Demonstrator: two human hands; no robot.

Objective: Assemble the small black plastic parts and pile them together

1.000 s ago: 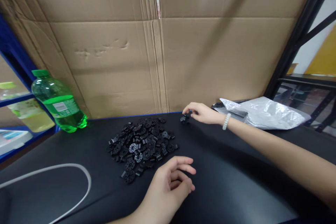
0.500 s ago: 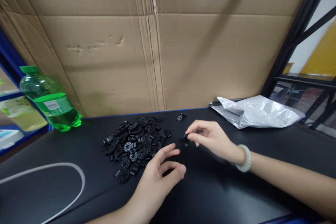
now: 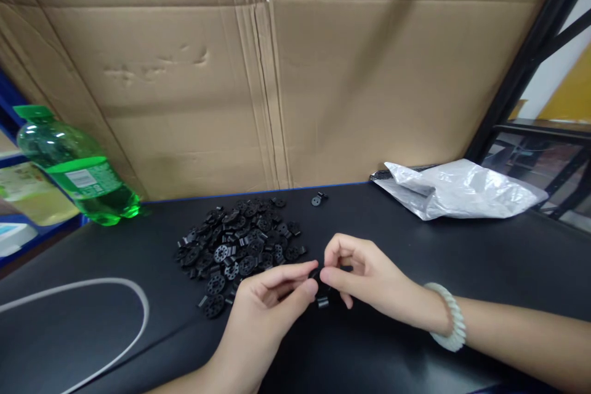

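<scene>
Between my two hands is a small black plastic part (image 3: 322,301), partly hidden by the fingers. My left hand (image 3: 272,305) pinches its left side between thumb and fingertips. On the other side, the thumb and forefinger of my right hand (image 3: 369,274) close on the same part; a pale beaded bracelet circles that wrist. Just behind my left hand lies a heap of similar black parts (image 3: 240,240), round discs with holes and short stubs. One single black disc part (image 3: 316,201) rests apart from the heap, further back.
A green bottle (image 3: 83,175) leans at the back left. The crumpled silver-white bag (image 3: 480,191) lies at the back right. A grey cable (image 3: 115,281) loops over the black tabletop at left. Brown cardboard (image 3: 194,104) stands along the back edge.
My right hand has brought the black part down and nearer to my left hand. The left fingers, apart before, are now closed on it. The view has tilted slightly.
</scene>
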